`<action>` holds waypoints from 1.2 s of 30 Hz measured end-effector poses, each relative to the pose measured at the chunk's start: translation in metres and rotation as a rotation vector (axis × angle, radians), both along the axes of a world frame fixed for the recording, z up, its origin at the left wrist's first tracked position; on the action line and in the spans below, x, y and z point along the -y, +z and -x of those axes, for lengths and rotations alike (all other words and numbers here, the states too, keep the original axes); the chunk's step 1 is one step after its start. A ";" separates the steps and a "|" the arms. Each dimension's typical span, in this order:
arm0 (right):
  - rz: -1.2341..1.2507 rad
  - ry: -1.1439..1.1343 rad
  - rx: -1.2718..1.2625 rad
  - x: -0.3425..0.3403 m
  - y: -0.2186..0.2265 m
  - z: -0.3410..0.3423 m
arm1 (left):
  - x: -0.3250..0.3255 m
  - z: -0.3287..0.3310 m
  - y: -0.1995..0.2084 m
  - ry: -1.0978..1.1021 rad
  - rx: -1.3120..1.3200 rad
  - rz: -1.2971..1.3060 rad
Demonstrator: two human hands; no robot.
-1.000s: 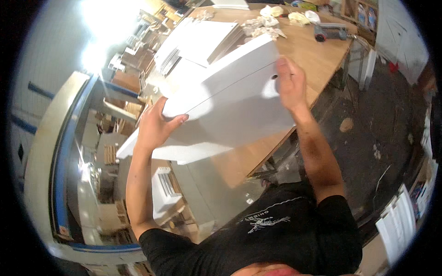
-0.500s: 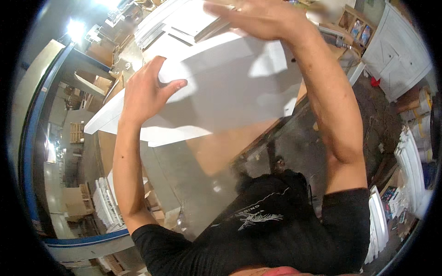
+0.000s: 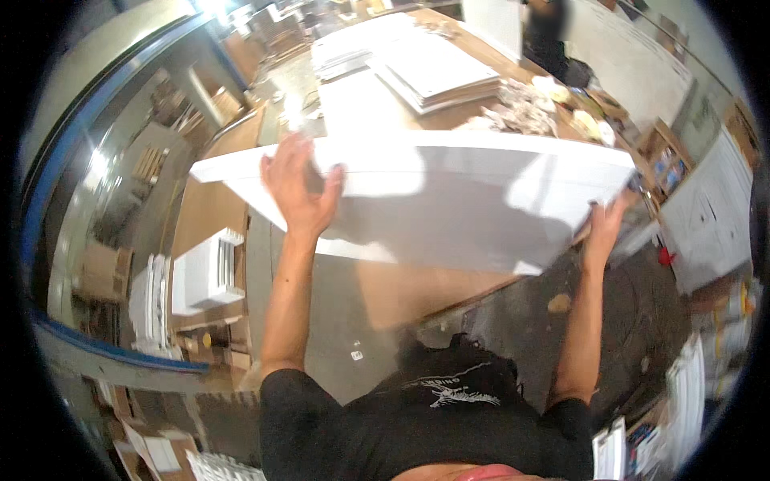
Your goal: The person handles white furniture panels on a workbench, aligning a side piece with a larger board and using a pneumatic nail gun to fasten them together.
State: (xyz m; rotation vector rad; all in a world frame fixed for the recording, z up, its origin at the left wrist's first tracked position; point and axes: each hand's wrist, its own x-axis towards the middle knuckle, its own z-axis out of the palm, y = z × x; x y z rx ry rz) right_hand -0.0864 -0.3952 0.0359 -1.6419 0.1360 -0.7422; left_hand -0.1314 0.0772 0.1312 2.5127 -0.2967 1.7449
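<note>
A large white panel (image 3: 465, 200) stands tilted on edge in front of me, its broad face toward me and shadows across it. My left hand (image 3: 301, 188) grips its upper edge left of the middle, fingers reaching over the top and thumb apart on the near side. At the panel's right end, my right hand (image 3: 605, 228) holds the side edge, with fingertips partly hidden behind it. Below the panel shows a brown board surface (image 3: 417, 297).
Beyond the panel, a workbench bears stacked white boards (image 3: 437, 68) and a crumpled pale heap (image 3: 521, 108). White slotted pieces (image 3: 208, 272) lie at left on a brown surface. A white cabinet (image 3: 710, 212) stands at right. A blurred person in dark clothes (image 3: 547, 36) is at the back.
My right hand has come down from above the panel's far edge to its right end. The left hand stays on the upper edge. The view has shifted, showing more of the bench.
</note>
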 end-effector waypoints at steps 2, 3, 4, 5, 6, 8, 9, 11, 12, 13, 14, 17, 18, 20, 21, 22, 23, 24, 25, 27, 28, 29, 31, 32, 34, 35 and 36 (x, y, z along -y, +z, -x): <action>-0.091 0.203 -0.306 0.033 -0.118 0.008 | -0.062 0.005 -0.063 0.089 0.208 0.485; -0.117 0.309 -0.469 0.046 -0.177 0.010 | -0.099 0.007 -0.098 0.120 0.264 0.828; 0.032 0.344 -0.523 0.025 -0.212 0.012 | -0.169 0.022 -0.140 0.070 0.093 1.073; 0.095 0.325 -0.357 0.003 -0.230 0.018 | -0.219 0.043 -0.170 0.007 -0.084 1.325; 0.000 0.230 -0.256 0.016 -0.255 0.017 | -0.195 0.033 -0.192 -0.002 -0.270 1.450; 0.070 0.201 -0.305 0.054 -0.286 0.004 | -0.177 0.021 -0.205 -0.035 -0.475 1.518; 0.087 0.195 -0.333 0.057 -0.291 -0.002 | -0.197 0.020 -0.209 -0.052 -0.491 1.473; -0.156 0.273 -0.327 0.007 -0.229 0.015 | -0.243 0.059 -0.234 -0.008 -0.541 1.401; -0.156 0.223 -0.376 0.015 -0.230 0.016 | -0.249 0.063 -0.250 -0.024 -0.581 1.373; -0.164 0.175 -0.410 0.021 -0.226 0.010 | -0.247 0.058 -0.256 -0.047 -0.608 1.334; -0.069 0.095 -0.232 0.032 -0.219 0.013 | -0.218 0.052 -0.247 0.074 -0.618 1.304; 0.139 0.126 -0.397 0.016 -0.111 0.031 | -0.153 0.107 -0.180 0.245 -0.679 1.290; 0.182 0.194 -0.456 0.016 -0.082 0.033 | -0.141 0.123 -0.172 0.255 -0.689 1.307; 0.256 0.363 -0.542 0.037 -0.067 0.031 | -0.135 0.139 -0.174 0.254 -0.815 1.252; 0.070 0.459 -0.513 0.056 -0.082 0.026 | -0.130 0.146 -0.175 0.252 -0.878 1.226; 0.102 0.508 -0.540 0.076 -0.092 0.026 | -0.112 0.147 -0.165 0.287 -0.952 1.342; 0.125 0.567 -0.556 0.086 -0.098 0.022 | -0.109 0.155 -0.168 0.358 -1.059 1.335; 0.178 0.601 -0.647 0.101 -0.100 0.018 | -0.108 0.165 -0.172 0.427 -1.168 1.326; 0.229 0.637 -0.743 0.114 -0.096 0.016 | -0.106 0.174 -0.175 0.503 -1.281 1.313; 0.283 0.727 -0.919 0.134 -0.074 0.019 | -0.098 0.192 -0.177 0.451 -1.270 1.411; 0.322 0.825 -0.929 0.137 -0.048 0.013 | -0.090 0.203 -0.177 0.432 -1.257 1.465; 0.288 0.932 -0.901 0.152 -0.043 0.008 | -0.083 0.208 -0.169 0.458 -1.393 1.422; 0.111 1.107 -0.740 0.186 -0.051 -0.003 | -0.071 0.204 -0.130 0.501 -1.657 1.323; -0.037 1.180 -0.605 0.206 -0.066 -0.006 | -0.060 0.191 -0.095 0.487 -1.824 1.188; -0.113 1.036 -0.501 0.229 -0.080 -0.014 | -0.067 0.175 -0.061 0.449 -2.047 1.038; -0.103 0.844 -0.488 0.238 -0.090 -0.022 | -0.066 0.166 -0.039 0.435 -2.152 0.946; -0.062 0.640 -0.476 0.243 -0.099 -0.029 | -0.053 0.146 -0.008 0.513 -2.192 0.866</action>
